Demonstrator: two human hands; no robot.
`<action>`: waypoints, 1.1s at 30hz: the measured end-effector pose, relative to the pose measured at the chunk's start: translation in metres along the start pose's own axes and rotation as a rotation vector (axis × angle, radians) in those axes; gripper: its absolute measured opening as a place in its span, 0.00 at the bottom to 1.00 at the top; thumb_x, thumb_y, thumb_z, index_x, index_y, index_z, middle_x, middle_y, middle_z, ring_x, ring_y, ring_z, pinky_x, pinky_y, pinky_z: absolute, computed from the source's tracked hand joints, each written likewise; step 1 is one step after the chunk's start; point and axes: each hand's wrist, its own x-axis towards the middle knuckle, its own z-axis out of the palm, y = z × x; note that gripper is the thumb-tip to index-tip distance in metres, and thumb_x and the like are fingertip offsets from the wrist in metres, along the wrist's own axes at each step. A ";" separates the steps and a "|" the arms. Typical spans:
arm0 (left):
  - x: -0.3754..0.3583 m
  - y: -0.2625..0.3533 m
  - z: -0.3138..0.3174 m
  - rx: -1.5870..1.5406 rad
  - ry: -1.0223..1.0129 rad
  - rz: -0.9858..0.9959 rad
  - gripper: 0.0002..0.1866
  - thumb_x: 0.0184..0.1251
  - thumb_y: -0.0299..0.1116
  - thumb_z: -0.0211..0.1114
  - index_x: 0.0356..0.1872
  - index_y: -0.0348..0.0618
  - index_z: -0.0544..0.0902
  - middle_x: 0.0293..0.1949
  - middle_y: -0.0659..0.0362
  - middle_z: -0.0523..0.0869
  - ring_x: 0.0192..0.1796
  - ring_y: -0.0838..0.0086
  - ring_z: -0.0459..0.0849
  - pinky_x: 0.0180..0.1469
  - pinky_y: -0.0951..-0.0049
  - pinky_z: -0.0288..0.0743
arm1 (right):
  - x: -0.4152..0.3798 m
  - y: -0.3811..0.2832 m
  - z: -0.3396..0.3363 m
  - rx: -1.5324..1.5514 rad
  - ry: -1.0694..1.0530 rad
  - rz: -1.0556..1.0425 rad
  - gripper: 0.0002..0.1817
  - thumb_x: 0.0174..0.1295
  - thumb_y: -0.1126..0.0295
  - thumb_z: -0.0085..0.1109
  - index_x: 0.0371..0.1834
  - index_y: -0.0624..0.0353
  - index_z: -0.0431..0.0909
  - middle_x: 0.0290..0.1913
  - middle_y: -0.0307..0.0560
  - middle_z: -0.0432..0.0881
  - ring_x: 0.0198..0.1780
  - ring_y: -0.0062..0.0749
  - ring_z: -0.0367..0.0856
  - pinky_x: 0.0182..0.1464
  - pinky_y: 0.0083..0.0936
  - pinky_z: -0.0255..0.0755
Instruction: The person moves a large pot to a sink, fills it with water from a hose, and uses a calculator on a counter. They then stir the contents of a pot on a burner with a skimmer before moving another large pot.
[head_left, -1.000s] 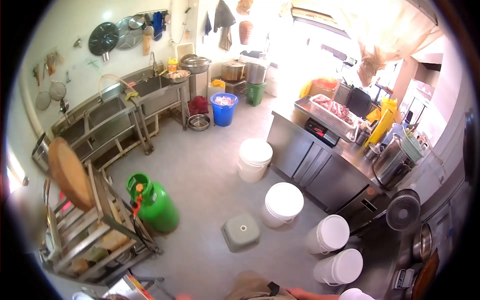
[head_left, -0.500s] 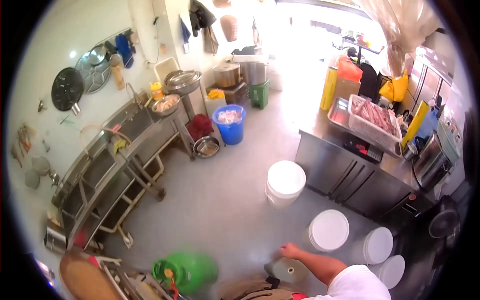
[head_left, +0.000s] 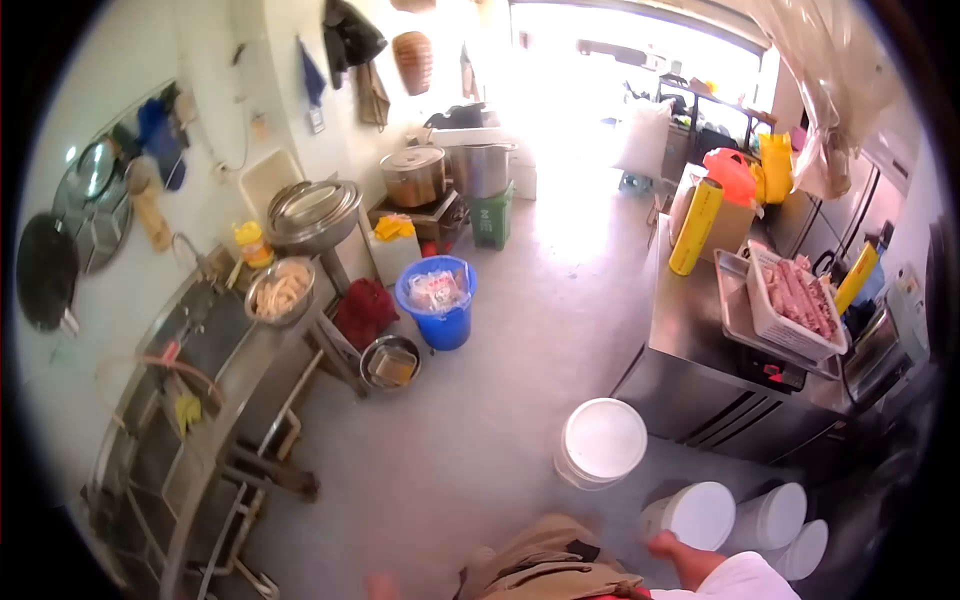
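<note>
My right hand [head_left: 668, 546] hangs at the lower right, overlapping the edge of a white lidded bucket [head_left: 702, 516] in this view; its fingers are blurred. A smear of my left hand [head_left: 381, 586] shows at the bottom edge, its fingers indistinct. Between the hands are my brown apron and trousers [head_left: 545, 560]. Another white lidded bucket [head_left: 604, 440] stands on the floor ahead of me. Two more white buckets, one nearer [head_left: 781, 515] and one lower [head_left: 802, 550], stand to the right of my hand.
A steel counter [head_left: 690, 320] on the right carries a white basket of meat [head_left: 797, 305] and a yellow roll box [head_left: 696, 227]. Along the left runs a steel sink bench [head_left: 225, 400] with a bowl of food [head_left: 280, 292]. A blue bucket [head_left: 437, 310] and steel bowl [head_left: 390, 364] sit on the floor.
I have moved forward and the view has turned. The green gas cylinder and round grey object near my feet have left view. My right arm has drawn back; my left hand now shows.
</note>
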 end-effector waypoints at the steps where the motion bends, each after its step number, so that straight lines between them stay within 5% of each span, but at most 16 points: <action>1: 0.061 0.024 -0.023 -0.100 0.085 0.004 0.15 0.57 0.42 0.56 0.31 0.41 0.84 0.33 0.48 0.85 0.35 0.54 0.83 0.39 0.51 0.74 | -0.031 -0.018 -0.028 0.264 0.045 0.163 0.25 0.51 0.44 0.57 0.15 0.57 0.80 0.17 0.43 0.79 0.22 0.30 0.81 0.29 0.29 0.76; 4: 0.182 0.125 -0.094 0.034 0.127 0.398 0.15 0.56 0.39 0.57 0.24 0.39 0.84 0.29 0.48 0.84 0.31 0.59 0.83 0.34 0.55 0.74 | 0.009 -0.032 -0.042 0.527 -0.023 0.432 0.21 0.47 0.45 0.62 0.17 0.53 0.80 0.21 0.43 0.82 0.25 0.30 0.82 0.31 0.30 0.76; 5: 0.200 0.158 -0.111 0.066 0.132 0.430 0.14 0.55 0.39 0.57 0.24 0.39 0.84 0.28 0.49 0.84 0.30 0.60 0.83 0.33 0.56 0.74 | 0.037 -0.044 -0.038 0.387 -0.083 0.284 0.19 0.45 0.48 0.63 0.20 0.53 0.82 0.24 0.44 0.82 0.27 0.31 0.83 0.33 0.30 0.76; 8: 0.232 0.271 -0.139 0.329 0.300 0.514 0.08 0.45 0.38 0.58 0.20 0.51 0.84 0.23 0.53 0.83 0.28 0.59 0.82 0.31 0.56 0.74 | 0.181 -0.036 0.027 -0.492 -0.054 -0.707 0.16 0.42 0.54 0.65 0.29 0.52 0.85 0.31 0.48 0.85 0.33 0.33 0.84 0.38 0.32 0.76; 10: 0.269 0.304 -0.135 0.816 0.199 0.577 0.08 0.47 0.37 0.57 0.21 0.52 0.85 0.22 0.54 0.83 0.28 0.61 0.83 0.34 0.59 0.74 | 0.248 -0.136 -0.016 0.186 -0.110 0.010 0.18 0.44 0.55 0.61 0.37 0.51 0.85 0.40 0.54 0.83 0.43 0.39 0.82 0.47 0.33 0.74; 11: 0.263 0.329 -0.136 0.506 0.019 0.485 0.09 0.51 0.38 0.56 0.23 0.53 0.85 0.24 0.55 0.85 0.28 0.64 0.83 0.33 0.61 0.75 | 0.267 -0.185 -0.076 0.079 -0.186 -0.099 0.18 0.47 0.55 0.58 0.37 0.53 0.84 0.41 0.55 0.83 0.44 0.42 0.81 0.48 0.34 0.73; 12: 0.272 0.340 -0.123 0.681 0.016 0.595 0.12 0.56 0.39 0.53 0.30 0.47 0.84 0.29 0.52 0.85 0.34 0.59 0.83 0.37 0.58 0.75 | 0.289 -0.237 -0.136 -0.019 -0.250 -0.215 0.18 0.50 0.55 0.54 0.36 0.54 0.84 0.42 0.57 0.82 0.45 0.45 0.80 0.50 0.35 0.72; 14: 0.276 0.364 -0.091 0.893 -0.032 0.743 0.14 0.60 0.40 0.51 0.33 0.43 0.82 0.32 0.50 0.84 0.37 0.53 0.82 0.41 0.55 0.75 | 0.326 -0.311 -0.255 0.220 0.090 -0.260 0.17 0.53 0.58 0.50 0.27 0.60 0.82 0.33 0.58 0.82 0.37 0.52 0.81 0.44 0.41 0.73; 15: 0.278 0.382 -0.075 0.936 -0.066 0.775 0.13 0.58 0.40 0.52 0.30 0.45 0.82 0.30 0.50 0.84 0.36 0.52 0.82 0.41 0.56 0.76 | 0.344 -0.343 -0.318 0.339 0.341 -0.277 0.17 0.56 0.60 0.50 0.26 0.64 0.81 0.29 0.59 0.82 0.32 0.46 0.82 0.39 0.40 0.74; 17: 0.292 0.443 -0.070 0.933 -0.439 0.574 0.16 0.60 0.41 0.51 0.40 0.43 0.81 0.38 0.47 0.83 0.42 0.53 0.82 0.40 0.54 0.76 | 0.414 -0.385 -0.418 0.931 0.205 -0.172 0.14 0.58 0.67 0.50 0.25 0.66 0.80 0.22 0.48 0.81 0.27 0.29 0.82 0.29 0.28 0.74; 19: 0.304 0.515 -0.070 0.883 -0.635 0.395 0.17 0.60 0.42 0.51 0.42 0.44 0.81 0.40 0.47 0.83 0.42 0.56 0.82 0.39 0.55 0.76 | 0.433 -0.437 -0.539 1.021 0.251 -0.200 0.12 0.58 0.68 0.50 0.29 0.66 0.80 0.23 0.45 0.81 0.28 0.29 0.82 0.29 0.24 0.74; 23: 0.434 0.590 -0.044 0.680 -0.568 0.259 0.13 0.58 0.40 0.53 0.31 0.50 0.84 0.31 0.53 0.85 0.32 0.62 0.83 0.35 0.61 0.76 | 0.518 -0.473 -0.652 0.999 0.388 -0.289 0.12 0.59 0.69 0.50 0.32 0.66 0.79 0.25 0.45 0.81 0.27 0.27 0.81 0.27 0.24 0.73; 26: 0.556 0.682 -0.033 0.592 -0.482 0.280 0.12 0.58 0.39 0.54 0.28 0.51 0.85 0.28 0.54 0.85 0.30 0.64 0.83 0.35 0.63 0.75 | 0.575 -0.459 -0.680 0.736 0.357 -0.202 0.12 0.56 0.70 0.49 0.22 0.64 0.80 0.18 0.46 0.79 0.20 0.29 0.79 0.23 0.27 0.72; 30: 0.646 0.924 -0.063 0.180 -0.099 0.532 0.13 0.62 0.35 0.54 0.41 0.42 0.83 0.37 0.49 0.85 0.41 0.59 0.84 0.44 0.59 0.76 | 0.586 -0.429 -0.692 0.633 0.070 0.030 0.11 0.49 0.67 0.53 0.18 0.61 0.81 0.17 0.48 0.80 0.20 0.36 0.79 0.28 0.33 0.75; 31: 0.685 0.961 -0.078 0.557 -0.094 0.559 0.14 0.59 0.38 0.58 0.40 0.39 0.83 0.36 0.47 0.85 0.41 0.56 0.83 0.46 0.59 0.75 | 0.586 -0.427 -0.701 0.459 0.104 0.023 0.10 0.48 0.67 0.55 0.18 0.62 0.80 0.18 0.48 0.80 0.19 0.35 0.78 0.26 0.31 0.75; 33: 0.692 1.086 -0.131 0.062 0.012 0.454 0.16 0.57 0.40 0.60 0.37 0.37 0.83 0.32 0.48 0.85 0.35 0.63 0.83 0.42 0.61 0.75 | 0.592 -0.449 -0.727 0.538 0.037 0.173 0.09 0.51 0.70 0.55 0.20 0.64 0.78 0.19 0.49 0.80 0.18 0.36 0.78 0.22 0.34 0.74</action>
